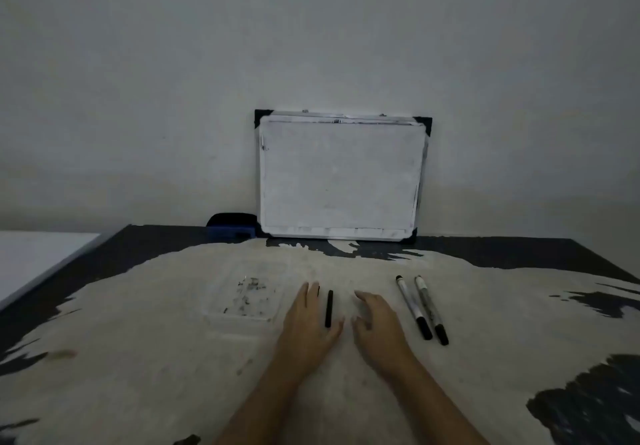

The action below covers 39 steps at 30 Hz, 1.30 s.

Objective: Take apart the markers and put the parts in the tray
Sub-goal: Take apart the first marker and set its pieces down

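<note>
Your left hand (308, 320) lies flat, fingers spread, beside a black marker piece (329, 308); your right hand (377, 323) rests loosely open, empty.

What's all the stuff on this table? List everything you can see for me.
Markers: two, grey-white bodies with black caps, side by side on the table to the right of the hands.
Black marker part: one, black, lying between the two hands; cap or barrel, I cannot tell.
Tray: one, clear plastic with dark smudges, left of the hands.
Whiteboard: one, white with black corners, leaning against the wall at the far edge.
Eraser: one, blue and black, left of the whiteboard.
Table: one, dark with a worn pale surface.
White surface: one, at far left; what it is, I cannot tell.
Left hand: open, flat on the table.
Right hand: open, fingers spread, holding nothing.
</note>
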Motion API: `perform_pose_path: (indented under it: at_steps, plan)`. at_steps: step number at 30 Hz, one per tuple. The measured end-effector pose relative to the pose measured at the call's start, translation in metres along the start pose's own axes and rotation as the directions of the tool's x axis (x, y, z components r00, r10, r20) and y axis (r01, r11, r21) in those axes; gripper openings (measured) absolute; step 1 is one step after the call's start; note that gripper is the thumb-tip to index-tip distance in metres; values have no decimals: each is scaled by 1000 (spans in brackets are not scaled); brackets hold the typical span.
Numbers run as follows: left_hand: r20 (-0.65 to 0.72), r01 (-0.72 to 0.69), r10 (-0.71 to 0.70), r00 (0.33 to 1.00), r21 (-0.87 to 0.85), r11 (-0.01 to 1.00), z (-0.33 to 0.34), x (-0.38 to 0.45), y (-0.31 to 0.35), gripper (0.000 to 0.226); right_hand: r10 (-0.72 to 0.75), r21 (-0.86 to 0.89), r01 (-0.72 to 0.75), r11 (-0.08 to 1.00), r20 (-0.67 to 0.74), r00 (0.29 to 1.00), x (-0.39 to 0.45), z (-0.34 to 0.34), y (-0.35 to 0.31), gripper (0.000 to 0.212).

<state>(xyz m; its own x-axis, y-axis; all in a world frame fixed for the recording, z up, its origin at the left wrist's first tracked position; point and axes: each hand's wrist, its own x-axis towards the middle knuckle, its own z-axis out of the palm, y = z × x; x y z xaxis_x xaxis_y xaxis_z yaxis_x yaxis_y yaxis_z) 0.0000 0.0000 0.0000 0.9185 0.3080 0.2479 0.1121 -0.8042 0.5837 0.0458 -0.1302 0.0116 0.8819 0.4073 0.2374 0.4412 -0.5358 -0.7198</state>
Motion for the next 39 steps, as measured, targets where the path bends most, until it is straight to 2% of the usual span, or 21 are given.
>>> perform_pose_path:
  at_steps: [4, 6, 8, 11, 15, 21, 26, 27, 29, 31, 32, 34, 37, 39]
  plan:
    - [-34, 8, -7, 999, 19, 1000, -1, 1, 0, 80, -43, -11, 42, 999, -97, 994, 0, 6, 4, 45]
    - [-36, 6, -5, 999, 25, 1000, 0, 0, 0, 79, -16, -42, 8, 999, -205, 979, 2, 5, 6, 42]
    - [-33, 7, -6, 999, 42, 999, -1, 1, 0, 78, -18, -218, -72, 973, -386, 922, 7, -3, 12, 37]
    - [-22, 15, -14, 1000, 33, 999, -1, 1, 0, 75, -25, -381, -203, 902, -514, 857, 13, -15, 25, 32]
    - [-12, 15, -15, 1000, 34, 999, -1, 2, 0, 72, 5, -420, -273, 865, -536, 844, 14, -20, 32, 28]
    - [-27, 17, -18, 999, -21, 1000, -4, 0, 0, 65, 67, -453, -331, 828, -506, 860, 15, -16, 33, 23]
    - [-130, -88, 67, 989, -169, 982, -9, -3, 3, 51, 109, -595, -367, 714, -424, 899, 12, -19, 26, 21]
    - [-175, -133, 96, 980, -210, 969, -11, -4, 4, 46, 99, -590, -350, 728, -416, 904, 13, -18, 24, 23]
    - [-266, -231, 162, 950, -252, 940, -15, -5, 8, 35, 26, -500, -257, 827, -423, 906, 12, -17, 19, 25]
    - [-341, -272, 153, 928, -336, 902, -16, -5, 12, 31, -17, -297, -99, 950, -363, 932, 9, -16, 10, 25]
    - [-353, -263, 112, 929, -416, 871, -17, -6, 14, 31, -35, -164, -13, 986, -288, 957, 6, -15, 6, 21]
    - [-298, -192, 8, 954, -594, 781, -18, -6, 17, 32, -71, 53, 78, 996, -136, 988, 0, -10, -3, 17]
    - [-197, -124, -51, 979, -774, 621, -21, -6, 20, 30, -137, 89, 140, 986, -42, 990, -4, -5, -10, 20]
    - [-190, -127, -40, 981, -784, 607, -23, -4, 18, 29, -150, 113, 151, 982, -19, 989, -4, -4, -12, 25]
